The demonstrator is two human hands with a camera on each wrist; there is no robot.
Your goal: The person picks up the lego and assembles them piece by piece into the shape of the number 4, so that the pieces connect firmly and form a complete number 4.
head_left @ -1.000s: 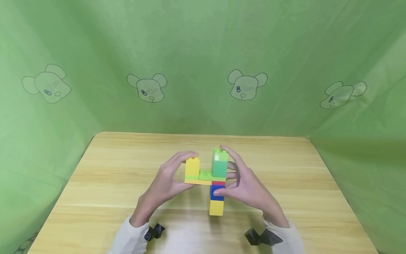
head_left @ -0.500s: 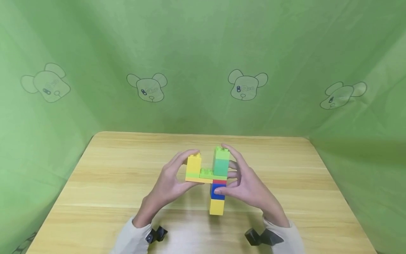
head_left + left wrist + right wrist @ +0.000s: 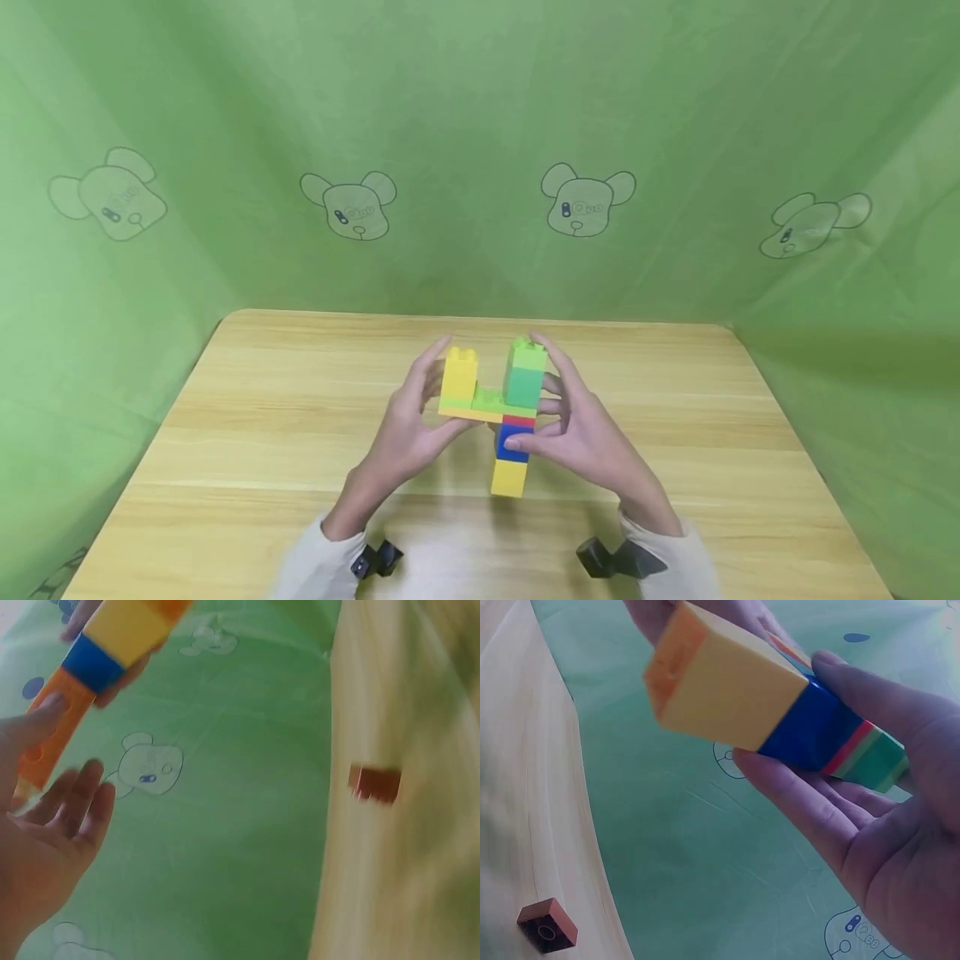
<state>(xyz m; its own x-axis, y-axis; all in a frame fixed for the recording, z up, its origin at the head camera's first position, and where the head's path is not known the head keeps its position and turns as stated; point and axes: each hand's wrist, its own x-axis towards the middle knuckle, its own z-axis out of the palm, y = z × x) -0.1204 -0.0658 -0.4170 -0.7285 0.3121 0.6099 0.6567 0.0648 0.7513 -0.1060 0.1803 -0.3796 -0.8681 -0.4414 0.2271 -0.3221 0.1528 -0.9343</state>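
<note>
A joined stack of toy building bricks [image 3: 490,402] is held above the table. It has a flat lime green plate, a yellow brick [image 3: 459,379] at left, green bricks [image 3: 524,383] at right, and blue and yellow bricks below. My right hand [image 3: 581,433] grips the right column, with its thumb on the blue brick [image 3: 514,429] and fingers behind. My left hand [image 3: 405,429] is at the left end; in the left wrist view its thumb touches the orange underside [image 3: 64,712] while the visible fingers [image 3: 82,802] stand apart from the bricks.
A single reddish-brown brick [image 3: 377,784] lies on the wooden table [image 3: 225,458]; the right wrist view shows this brick [image 3: 547,926] too. Green cloth [image 3: 465,100] with mouse-head drawings hangs around the table. Black devices [image 3: 621,558] sit on both sleeves.
The brick stack has risen slightly and its lower end has tilted a little left. My left index finger has come off the top of the yellow brick. The right hand keeps its grip.
</note>
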